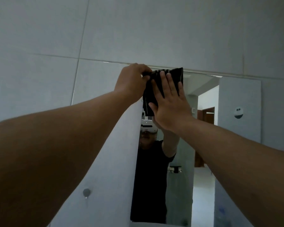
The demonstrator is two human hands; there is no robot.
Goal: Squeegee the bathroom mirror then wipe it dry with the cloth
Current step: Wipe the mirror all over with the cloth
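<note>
There was one mirror (203,112) on the tiled wall (138,30), one dark cloth (175,76) with paler stripes, and two bare hands, both raised to the mirror's top edge at about twelve o'clock from where the person stood. The cloth lay flat against the glass just under that top edge, hanging down between the two hands. The left hand (131,82) came up from seven o'clock on a long, nearly straight arm; its fingers were curled and pinched the cloth's upper left corner, knuckles turned toward the wall. The right hand (169,104) rose from four o'clock, wrist bent back, palm pressed flat on the cloth with all fingers spread wide and pointing toward eleven o'clock, the thumb stretched out to the left along the cloth's lower edge. In the glass I could see one reflection of the person in a black short-sleeved shirt (151,177), arms lifted the same way, and a doorway (208,115) behind. One small round hook (86,192) sat on the wall at six o'clock below the left arm, and one round white fitting (238,112) showed at three o'clock.
</note>
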